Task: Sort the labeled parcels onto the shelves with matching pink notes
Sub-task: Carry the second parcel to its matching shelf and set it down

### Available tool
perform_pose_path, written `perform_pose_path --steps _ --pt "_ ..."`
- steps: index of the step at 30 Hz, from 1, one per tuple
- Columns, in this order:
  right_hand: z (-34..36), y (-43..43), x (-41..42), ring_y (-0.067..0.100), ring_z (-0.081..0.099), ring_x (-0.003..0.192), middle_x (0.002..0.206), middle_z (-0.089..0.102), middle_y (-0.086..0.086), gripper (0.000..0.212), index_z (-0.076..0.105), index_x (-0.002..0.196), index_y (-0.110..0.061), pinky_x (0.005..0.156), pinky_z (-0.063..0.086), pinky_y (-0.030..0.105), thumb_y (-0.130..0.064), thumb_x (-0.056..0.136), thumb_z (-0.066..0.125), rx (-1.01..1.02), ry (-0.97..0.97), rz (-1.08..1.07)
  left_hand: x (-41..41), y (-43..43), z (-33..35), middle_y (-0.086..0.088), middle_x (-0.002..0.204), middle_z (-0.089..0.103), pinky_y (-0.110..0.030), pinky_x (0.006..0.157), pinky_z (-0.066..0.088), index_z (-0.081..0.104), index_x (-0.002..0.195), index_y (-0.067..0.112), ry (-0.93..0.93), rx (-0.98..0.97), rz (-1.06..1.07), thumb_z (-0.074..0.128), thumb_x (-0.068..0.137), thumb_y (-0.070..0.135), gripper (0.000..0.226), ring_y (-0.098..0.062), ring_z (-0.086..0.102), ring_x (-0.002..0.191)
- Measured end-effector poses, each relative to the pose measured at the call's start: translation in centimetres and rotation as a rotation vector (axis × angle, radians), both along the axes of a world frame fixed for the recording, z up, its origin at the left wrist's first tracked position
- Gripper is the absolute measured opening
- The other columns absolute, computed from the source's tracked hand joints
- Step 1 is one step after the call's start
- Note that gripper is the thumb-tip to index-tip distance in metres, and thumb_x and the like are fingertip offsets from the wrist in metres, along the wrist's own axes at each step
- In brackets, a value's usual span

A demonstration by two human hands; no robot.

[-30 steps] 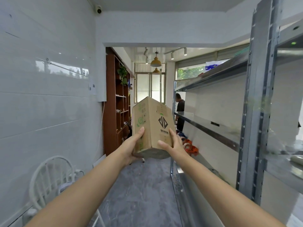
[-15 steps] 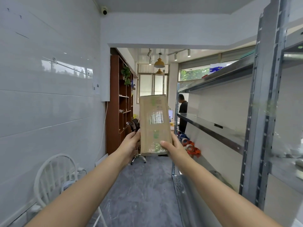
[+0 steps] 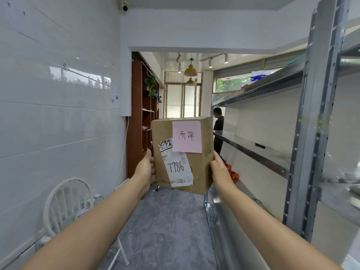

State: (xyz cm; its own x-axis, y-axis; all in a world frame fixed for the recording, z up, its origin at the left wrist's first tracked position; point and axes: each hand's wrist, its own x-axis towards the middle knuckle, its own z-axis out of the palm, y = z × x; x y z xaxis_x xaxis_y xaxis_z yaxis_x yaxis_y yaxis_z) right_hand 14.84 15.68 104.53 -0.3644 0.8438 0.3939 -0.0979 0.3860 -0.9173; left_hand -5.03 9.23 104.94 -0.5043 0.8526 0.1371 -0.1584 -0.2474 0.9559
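I hold a brown cardboard parcel (image 3: 198, 168) up in front of me at arm's length, between both hands. Its broad face is turned toward me. A pink note (image 3: 187, 137) with handwritten characters is stuck on the upper part, and below it a white shipping label (image 3: 178, 168) reads 7786. My left hand (image 3: 146, 168) grips the parcel's left edge and my right hand (image 3: 220, 170) grips its right edge. Grey metal shelves (image 3: 253, 147) run along the right side; no pink notes show on them from here.
A white tiled wall runs along my left, with a white chair (image 3: 68, 203) at the lower left. A steel shelf upright (image 3: 309, 133) stands close on my right. A person (image 3: 218, 129) stands in the far doorway beside a brown bookcase (image 3: 140, 121). Orange tape rolls (image 3: 232, 173) lie on a low shelf.
I have rotated the parcel in my hands: first its corner with a printed logo faced me, then a narrow taped side, now the broad face with the pink note and label.
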Motion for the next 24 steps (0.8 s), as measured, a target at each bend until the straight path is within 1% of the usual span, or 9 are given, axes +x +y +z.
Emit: perform_pose_path --steps 2,4,7,10,12,14,16,20,24 --pt "-0.1 0.4 -0.1 0.014 0.053 0.112 0.123 0.057 -0.009 0.044 0.037 0.141 -0.036 0.084 0.043 0.027 -0.025 0.101 0.022 -0.056 0.006 -0.037 0.0 0.4 -0.2 -0.002 0.07 0.071 -0.03 0.065 0.048 0.061 0.08 0.015 0.084 -0.039 0.021 0.039 0.095 0.034 0.032 -0.023 0.063 0.073" --pt "-0.1 0.7 -0.1 0.017 0.055 0.112 0.123 0.06 -0.004 0.041 0.047 0.135 -0.034 0.089 0.044 0.032 -0.036 0.1 0.026 -0.162 0.037 -0.059 0.6 0.4 -0.1 -0.01 0.089 0.071 -0.031 0.069 0.051 0.064 0.083 0.018 0.136 -0.057 -0.007 0.041 0.091 0.031 0.027 -0.028 0.064 0.08" --pt "-0.6 1.5 0.1 0.021 0.064 0.086 0.086 0.071 0.0 0.032 0.065 0.094 -0.027 0.071 0.049 0.033 -0.042 0.095 0.037 -0.336 0.129 -0.026 2.1 0.5 0.0 -0.009 0.102 0.075 -0.047 0.085 0.055 0.07 0.094 0.023 0.069 -0.048 -0.14 0.044 0.092 0.047 0.035 -0.032 0.07 0.092" --pt "-1.3 2.1 1.1 0.015 0.057 0.058 0.048 0.062 -0.007 0.038 0.053 0.06 -0.024 0.059 0.041 0.028 -0.037 0.095 0.042 -0.427 0.201 -0.056 3.8 0.8 0.2 -0.007 0.087 0.077 -0.043 0.078 0.056 0.072 0.088 0.024 -0.027 -0.031 -0.231 0.039 0.093 0.05 0.043 -0.03 0.071 0.083" --pt "-1.3 2.0 2.0 0.023 0.062 0.069 0.062 0.069 0.002 0.038 0.061 0.065 -0.02 0.067 0.046 0.033 -0.039 0.092 0.043 -0.433 0.158 -0.079 4.7 1.3 0.1 -0.008 0.09 0.074 -0.043 0.08 0.054 0.071 0.089 0.022 -0.053 -0.043 -0.255 0.035 0.093 0.052 0.047 -0.031 0.068 0.084" --pt "-1.0 1.8 2.9 0.029 0.066 0.087 0.093 0.074 0.014 0.035 0.07 0.088 -0.016 0.078 0.05 0.038 -0.039 0.09 0.043 -0.402 0.088 -0.131 5.8 1.8 0.0 -0.009 0.09 0.074 -0.043 0.078 0.055 0.071 0.09 0.021 -0.048 -0.044 -0.266 0.034 0.093 0.054 0.049 -0.031 0.068 0.084" --pt "-1.0 2.1 4.0 0.028 0.066 0.092 0.107 0.071 0.016 0.03 0.068 0.098 -0.018 0.08 0.05 0.039 -0.033 0.092 0.043 -0.34 0.076 -0.196 6.5 2.8 -0.5 -0.007 0.08 0.076 -0.043 0.076 0.055 0.072 0.086 0.021 -0.047 -0.04 -0.272 0.034 0.093 0.053 0.05 -0.031 0.069 0.081" --pt "-1.4 2.1 6.4 0.026 0.068 0.092 0.108 0.071 0.009 0.025 0.06 0.116 -0.021 0.072 0.057 0.036 -0.024 0.096 0.046 -0.249 0.182 -0.378 8.5 4.4 -1.6 -0.004 0.071 0.076 -0.039 0.071 0.055 0.069 0.085 0.021 -0.055 -0.033 -0.335 0.03 0.096 0.049 0.049 -0.03 0.067 0.079" --pt "-1.2 1.5 8.2 0.022 0.07 0.074 0.095 0.074 0.007 0.023 0.067 0.108 -0.02 0.053 0.052 0.026 -0.022 0.092 0.051 -0.255 0.242 -0.453 10.1 5.9 -1.4 -0.006 0.079 0.074 -0.038 0.069 0.055 0.067 0.087 0.019 -0.056 -0.035 -0.431 0.03 0.097 0.047 0.047 -0.028 0.068 0.075"
